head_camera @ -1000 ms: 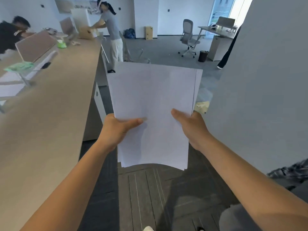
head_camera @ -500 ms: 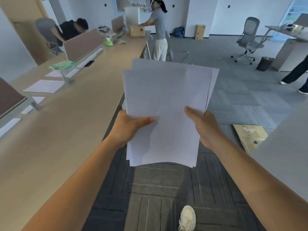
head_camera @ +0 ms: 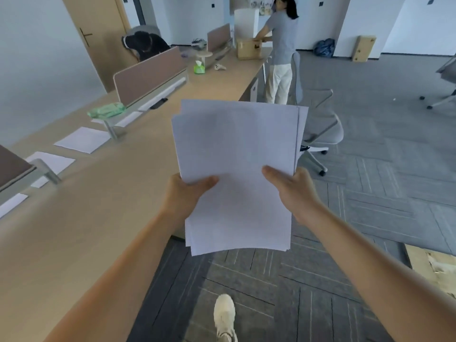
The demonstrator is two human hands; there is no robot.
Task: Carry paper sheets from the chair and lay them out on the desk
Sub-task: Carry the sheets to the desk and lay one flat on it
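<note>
The long table [head_camera: 103, 208] runs along the person's left, its near edge just beside the left forearm. Single sheets [head_camera: 82, 143] lie along its far side by the dividers. A grey chair [head_camera: 320, 129] stands beyond the stack, to the right.

The stack [head_camera: 237, 174] is held in the air above the floor, its long axis pointing away from the person, roughly along the table's length. The left hand [head_camera: 183, 196] grips its left edge and the right hand [head_camera: 293, 191] its right edge, thumbs [head_camera: 206, 181] pressed on top, fingers hidden beneath.

The table lies to the left of the stack, so the left hand is nearer. Laying out probably calls for a swing leftward.
</note>
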